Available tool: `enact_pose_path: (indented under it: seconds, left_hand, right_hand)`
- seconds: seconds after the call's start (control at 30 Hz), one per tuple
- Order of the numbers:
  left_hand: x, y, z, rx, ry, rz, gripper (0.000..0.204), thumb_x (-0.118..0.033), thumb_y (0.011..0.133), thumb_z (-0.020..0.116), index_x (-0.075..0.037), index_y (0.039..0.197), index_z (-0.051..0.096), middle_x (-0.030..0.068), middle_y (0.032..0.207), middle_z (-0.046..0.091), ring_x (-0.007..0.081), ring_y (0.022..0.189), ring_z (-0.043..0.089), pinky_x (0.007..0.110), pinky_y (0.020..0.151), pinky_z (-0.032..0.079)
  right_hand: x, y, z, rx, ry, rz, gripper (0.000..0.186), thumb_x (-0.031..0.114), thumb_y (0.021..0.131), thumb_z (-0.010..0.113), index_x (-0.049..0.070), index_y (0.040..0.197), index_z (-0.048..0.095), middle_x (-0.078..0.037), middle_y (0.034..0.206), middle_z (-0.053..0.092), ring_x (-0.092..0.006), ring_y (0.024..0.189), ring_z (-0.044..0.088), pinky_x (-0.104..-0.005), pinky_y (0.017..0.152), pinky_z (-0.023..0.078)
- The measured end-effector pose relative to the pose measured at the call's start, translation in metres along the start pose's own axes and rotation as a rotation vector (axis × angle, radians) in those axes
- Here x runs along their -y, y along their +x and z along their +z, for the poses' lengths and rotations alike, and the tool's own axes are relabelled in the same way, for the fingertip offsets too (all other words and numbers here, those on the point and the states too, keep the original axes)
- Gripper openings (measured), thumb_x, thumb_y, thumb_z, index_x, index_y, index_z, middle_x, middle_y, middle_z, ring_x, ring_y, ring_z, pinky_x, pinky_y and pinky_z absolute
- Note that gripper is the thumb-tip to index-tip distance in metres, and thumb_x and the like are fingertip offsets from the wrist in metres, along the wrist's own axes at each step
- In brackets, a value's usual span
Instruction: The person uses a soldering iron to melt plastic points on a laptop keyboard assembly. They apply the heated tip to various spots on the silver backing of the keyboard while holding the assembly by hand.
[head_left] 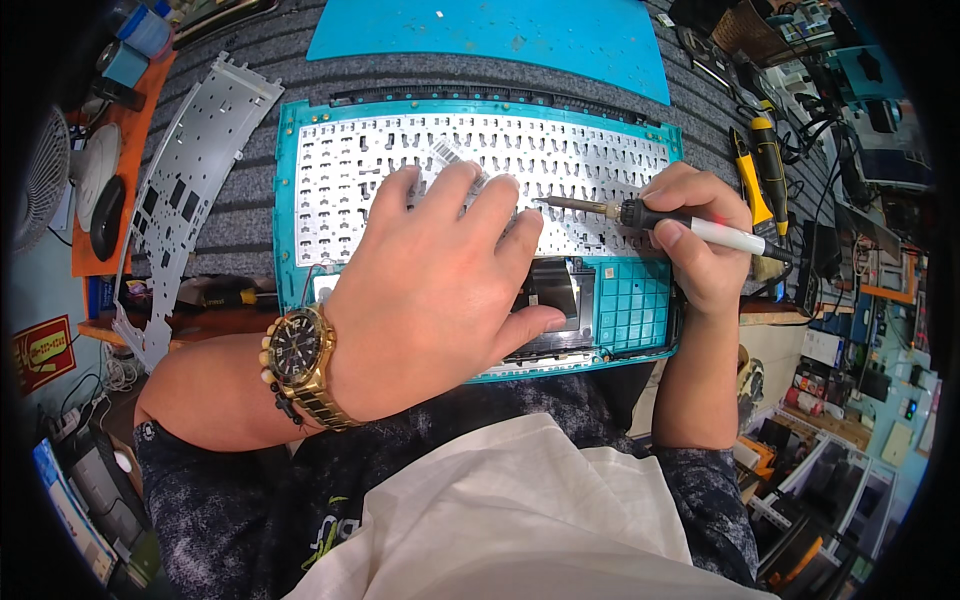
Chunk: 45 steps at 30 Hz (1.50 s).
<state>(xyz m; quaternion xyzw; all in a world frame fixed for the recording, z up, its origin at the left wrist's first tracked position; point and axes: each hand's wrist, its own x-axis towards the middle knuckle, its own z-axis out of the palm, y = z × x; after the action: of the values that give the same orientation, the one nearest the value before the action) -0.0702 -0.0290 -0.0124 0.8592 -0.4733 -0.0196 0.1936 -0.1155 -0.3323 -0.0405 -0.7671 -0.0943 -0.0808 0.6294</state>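
Left hand (440, 290) flat, fingers (470, 195) spread, pressing on the metal keyboard backplate (580, 160) of a teal laptop palmrest (635, 310). Right hand (700, 235) gripping a soldering iron (650, 215) like a pen, tip touching the backplate. Grey ribbed tabletop (250, 200) beneath, cluttered workshop around. Loose metal plate (190, 170) left, blue mat (500, 30) behind, yellow-handled screwdrivers (762, 165) right.

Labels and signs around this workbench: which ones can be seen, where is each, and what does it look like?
Barcode sticker: on the metal keyboard backplate, just above the left hand; small white rectangle with dark bars, tilted.
Sign: far left edge, below the orange mat; red rectangular plate with yellow border and lettering.
No lit screen can be made out; the shelves at right are too small to tell.
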Motion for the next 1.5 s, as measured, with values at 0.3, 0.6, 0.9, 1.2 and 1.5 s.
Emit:
enact_pose_path:
  seconds: [0.3, 0.6, 0.9, 1.2, 1.5]
  left_hand:
    - [-0.0006, 0.0006, -0.0014, 0.01, -0.012, -0.006, 0.068, -0.048, 0.083, 0.087, -0.003, 0.132, 0.07, 0.0176, 0.138, 0.064, 0.0404, 0.13, 0.059, 0.055, 0.109, 0.046]
    - [0.0001, 0.0004, -0.0005, 0.012, -0.009, -0.008, 0.068, -0.048, 0.083, 0.086, -0.003, 0.132, 0.071, 0.0169, 0.137, 0.063, 0.0399, 0.13, 0.059, 0.055, 0.108, 0.046]
    - [0.0011, 0.0005, -0.0007, 0.012, -0.003, -0.001, 0.067, -0.047, 0.082, 0.088, -0.004, 0.13, 0.071, 0.0157, 0.136, 0.063, 0.0386, 0.128, 0.059, 0.054, 0.106, 0.047]
    - [0.0006, 0.0006, -0.0011, 0.017, 0.01, -0.003, 0.067, -0.047, 0.081, 0.088, -0.005, 0.131, 0.07, 0.0149, 0.136, 0.062, 0.0374, 0.127, 0.059, 0.053, 0.105, 0.047]
    - [0.0004, 0.0013, -0.0008, 0.003, 0.007, -0.003, 0.067, -0.047, 0.081, 0.088, -0.004, 0.13, 0.071, 0.0151, 0.135, 0.063, 0.0372, 0.126, 0.06, 0.053, 0.105, 0.047]
  right_hand:
    - [-0.0011, 0.001, -0.0005, 0.015, -0.02, -0.024, 0.019, 0.004, 0.084, 0.075, -0.004, 0.1, 0.072, -0.011, 0.097, 0.071, -0.0175, 0.089, 0.064, -0.0309, 0.082, 0.048]
    - [-0.0047, 0.0026, -0.0018, 0.039, -0.056, -0.103, 0.019, 0.004, 0.084, 0.076, -0.004, 0.1, 0.073, -0.012, 0.096, 0.072, -0.0182, 0.088, 0.064, -0.0315, 0.081, 0.049]
    - [-0.0002, -0.0001, -0.0005, 0.004, -0.001, -0.023, 0.019, 0.002, 0.083, 0.074, -0.004, 0.1, 0.072, -0.012, 0.096, 0.071, -0.0186, 0.088, 0.065, -0.0314, 0.082, 0.049]
    - [-0.0047, 0.0019, -0.002, 0.034, -0.023, -0.09, 0.019, 0.002, 0.083, 0.075, -0.004, 0.101, 0.073, -0.013, 0.097, 0.072, -0.0188, 0.089, 0.065, -0.0318, 0.083, 0.05]
    - [-0.0037, 0.0026, -0.002, 0.047, -0.059, -0.111, 0.019, 0.003, 0.084, 0.076, -0.004, 0.101, 0.073, -0.012, 0.096, 0.072, -0.0189, 0.088, 0.065, -0.0319, 0.081, 0.049]
